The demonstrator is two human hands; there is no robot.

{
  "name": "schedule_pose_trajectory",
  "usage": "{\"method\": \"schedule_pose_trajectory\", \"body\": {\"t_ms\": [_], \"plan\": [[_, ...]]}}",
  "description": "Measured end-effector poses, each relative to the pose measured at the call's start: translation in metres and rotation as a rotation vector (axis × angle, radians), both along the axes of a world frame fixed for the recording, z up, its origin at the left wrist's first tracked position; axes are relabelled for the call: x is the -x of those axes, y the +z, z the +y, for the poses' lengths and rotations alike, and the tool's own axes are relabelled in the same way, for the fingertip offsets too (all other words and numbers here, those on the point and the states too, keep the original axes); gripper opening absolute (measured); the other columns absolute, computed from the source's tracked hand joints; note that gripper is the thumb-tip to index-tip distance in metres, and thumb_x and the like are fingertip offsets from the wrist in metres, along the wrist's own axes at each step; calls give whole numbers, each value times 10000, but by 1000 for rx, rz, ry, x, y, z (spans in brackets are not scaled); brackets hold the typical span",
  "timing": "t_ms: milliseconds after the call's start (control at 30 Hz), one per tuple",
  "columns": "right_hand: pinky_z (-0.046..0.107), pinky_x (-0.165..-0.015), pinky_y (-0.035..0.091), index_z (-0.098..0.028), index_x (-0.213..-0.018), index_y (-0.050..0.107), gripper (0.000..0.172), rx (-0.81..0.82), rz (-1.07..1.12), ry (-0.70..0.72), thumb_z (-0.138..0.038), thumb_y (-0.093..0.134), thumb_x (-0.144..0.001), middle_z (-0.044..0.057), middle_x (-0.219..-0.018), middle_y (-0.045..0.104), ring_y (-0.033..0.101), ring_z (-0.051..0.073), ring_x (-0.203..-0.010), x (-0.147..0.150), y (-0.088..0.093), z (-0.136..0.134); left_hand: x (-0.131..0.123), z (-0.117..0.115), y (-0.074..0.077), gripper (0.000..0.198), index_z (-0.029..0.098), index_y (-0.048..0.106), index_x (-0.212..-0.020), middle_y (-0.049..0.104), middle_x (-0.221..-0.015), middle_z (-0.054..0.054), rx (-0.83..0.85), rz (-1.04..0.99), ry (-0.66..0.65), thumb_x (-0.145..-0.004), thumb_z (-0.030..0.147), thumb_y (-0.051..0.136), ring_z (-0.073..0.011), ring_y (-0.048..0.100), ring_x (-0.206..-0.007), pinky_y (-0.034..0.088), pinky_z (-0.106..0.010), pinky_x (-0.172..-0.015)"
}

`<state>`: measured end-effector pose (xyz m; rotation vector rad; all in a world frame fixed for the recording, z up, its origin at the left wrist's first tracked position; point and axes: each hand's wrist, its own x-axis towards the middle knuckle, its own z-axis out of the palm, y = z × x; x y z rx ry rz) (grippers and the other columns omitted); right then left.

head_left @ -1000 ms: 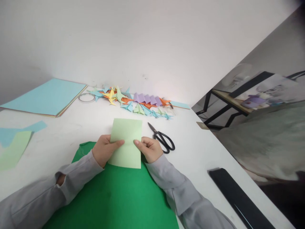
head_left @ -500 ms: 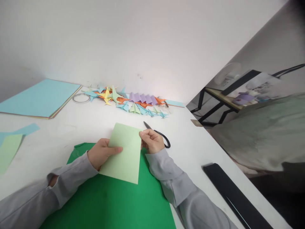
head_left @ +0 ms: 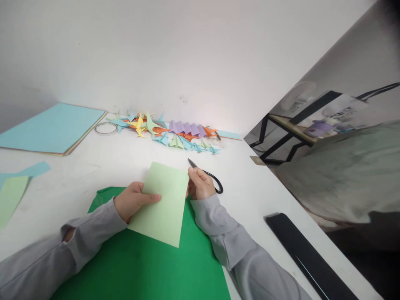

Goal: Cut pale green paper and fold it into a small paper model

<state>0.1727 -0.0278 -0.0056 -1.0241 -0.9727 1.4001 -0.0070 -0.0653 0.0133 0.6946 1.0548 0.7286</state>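
Observation:
A pale green sheet of paper (head_left: 165, 208) is held up between my two hands, above a dark green mat (head_left: 156, 266). My left hand (head_left: 136, 201) grips its left side, thumb flat on the front and fingers hidden behind. At the upper right corner, my right hand (head_left: 200, 183) pinches the edge between thumb and fingers. Black-handled scissors (head_left: 218, 183) lie on the table just behind the right hand, partly covered by it.
Folded paper figures (head_left: 146, 125) in several colours lie along the wall, beside a ring of tape (head_left: 106, 128). A blue-topped paper stack (head_left: 56, 129) sits at left, with paper scraps (head_left: 14, 196) nearer. A long black object (head_left: 306, 254) lies at right.
The paper's lower edge has dropped slightly and its angle has turned a little. My right fingers have shifted slightly right with the corner. The left hand has barely moved.

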Motion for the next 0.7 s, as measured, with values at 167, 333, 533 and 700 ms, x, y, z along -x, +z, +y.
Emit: {"method": "schedule_pose_trajectory", "body": {"t_ms": [167, 333, 533, 700], "plan": [[171, -262, 258, -194, -533, 408, 404, -32, -90, -46, -488, 643, -679, -76, -334, 494, 427, 79, -256, 0, -1, 0, -1, 0, 0, 276, 85, 694, -664, 701, -648, -104, -8, -5, -26, -477, 259, 799, -216, 639, -569, 522, -318, -558], [183, -291, 328, -200, -599, 426, 411, 47, 5, 57, -564, 595, -691, -86, -378, 495, 448, 80, -298, 4, -1, -4, -1, 0, -1, 294, 81, 682, -634, 689, -603, -98, -44, 22, 59, -460, 283, 806, -205, 625, -531, 514, -306, -519], [173, -281, 336, -189, -561, 428, 454, -28, -193, 276, -593, 622, -639, -80, -348, 491, 456, 76, -289, 14, -10, -14, -1, 5, -1, 319, 88, 669, -698, 701, -650, -88, -139, 9, 345, -466, 258, 805, -231, 648, -586, 534, -337, -563], [172, -265, 300, -200, -596, 429, 440, -25, -283, 397, -612, 561, -671, -56, -380, 538, 451, 84, -275, 17, -10, -21, 5, 10, 7, 315, 93, 663, -719, 707, -674, -84, -217, 42, 474, -474, 236, 799, -261, 661, -635, 535, -339, -541]]}}
